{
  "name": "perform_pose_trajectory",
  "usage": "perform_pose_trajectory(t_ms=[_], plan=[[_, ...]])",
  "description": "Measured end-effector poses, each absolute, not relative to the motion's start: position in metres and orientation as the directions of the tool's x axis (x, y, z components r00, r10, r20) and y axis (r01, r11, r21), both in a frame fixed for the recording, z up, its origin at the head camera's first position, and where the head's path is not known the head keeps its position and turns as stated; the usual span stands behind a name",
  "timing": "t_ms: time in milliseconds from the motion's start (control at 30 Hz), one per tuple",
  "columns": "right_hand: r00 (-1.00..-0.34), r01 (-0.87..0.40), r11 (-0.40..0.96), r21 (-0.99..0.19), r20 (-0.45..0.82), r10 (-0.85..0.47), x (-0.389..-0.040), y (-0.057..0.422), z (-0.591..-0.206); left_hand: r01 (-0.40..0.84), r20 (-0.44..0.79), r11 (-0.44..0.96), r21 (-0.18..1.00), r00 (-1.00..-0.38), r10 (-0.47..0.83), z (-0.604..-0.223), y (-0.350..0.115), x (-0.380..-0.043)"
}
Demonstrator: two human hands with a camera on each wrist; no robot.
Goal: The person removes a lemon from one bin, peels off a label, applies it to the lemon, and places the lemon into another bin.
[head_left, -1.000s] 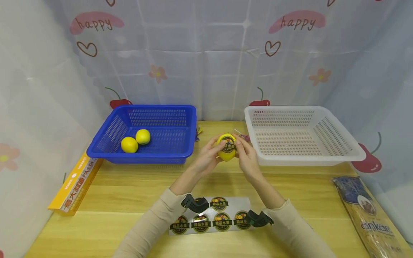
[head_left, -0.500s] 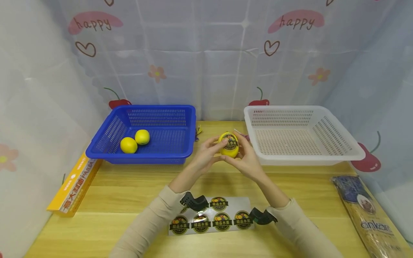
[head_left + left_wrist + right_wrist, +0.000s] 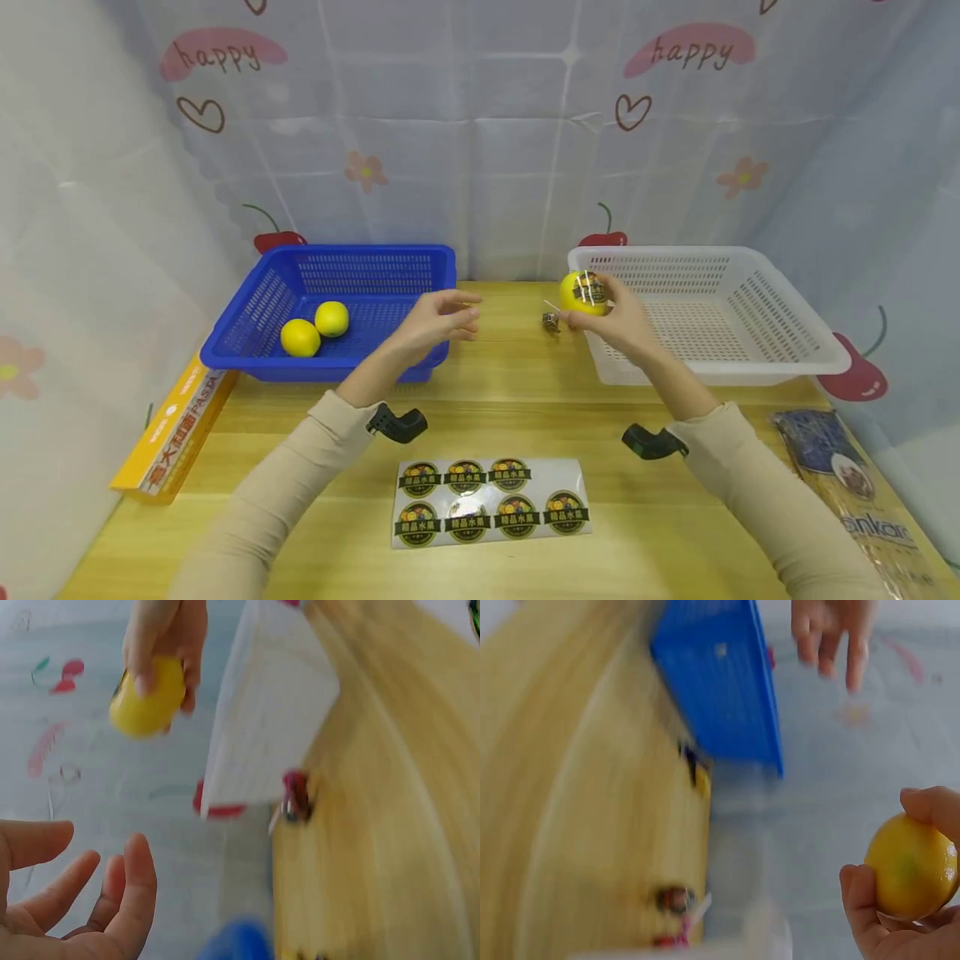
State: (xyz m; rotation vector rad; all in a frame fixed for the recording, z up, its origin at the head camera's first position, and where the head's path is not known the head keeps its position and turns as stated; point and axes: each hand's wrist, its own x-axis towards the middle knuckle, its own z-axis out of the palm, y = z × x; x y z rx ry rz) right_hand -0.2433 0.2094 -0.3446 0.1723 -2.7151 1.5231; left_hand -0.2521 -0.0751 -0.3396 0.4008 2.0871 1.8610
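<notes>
My right hand (image 3: 624,318) grips a yellow lemon (image 3: 577,293) between thumb and fingers at the left rim of the white basket (image 3: 757,367). A round black fruit sticker (image 3: 589,288) with gold lettering shows on the lemon's upper side. In the right wrist view the lemon (image 3: 910,868) shows a smooth side with a greenish patch. My left hand (image 3: 435,321) is held with loosely bent fingers over the right end of the blue basket (image 3: 322,363), nothing in it. Two more lemons (image 3: 301,337) lie in the blue basket.
A sticker sheet (image 3: 555,477) with several labels lies on the wooden table (image 3: 300,454) in front. A yellow pasta box (image 3: 171,433) is at the left, a pasta bag (image 3: 855,500) at the right. A small wrapped item (image 3: 551,322) sits near the white basket.
Both hands held the lemon together before. My left hand has let go and moved left; my right hand has carried the lemon right and up to the white basket's rim.
</notes>
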Motion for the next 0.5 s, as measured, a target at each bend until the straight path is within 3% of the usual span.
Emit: perform_pose_trajectory(t_ms=[233, 500], plan=[[-0.998, -0.064, 0.634, -0.77, 0.044, -0.047, -0.283, 0.261, -0.331, 0.012, -0.085, 0.397, 0.918, -0.971, 0.224, -0.328, -0.145, -0.294], [-0.999, -0.048, 0.733, -0.678, 0.023, -0.044, -0.32, 0.29, -0.336, -0.005, -0.169, 0.824, 0.567, -0.98, 0.11, -0.331, -0.217, -0.326]])
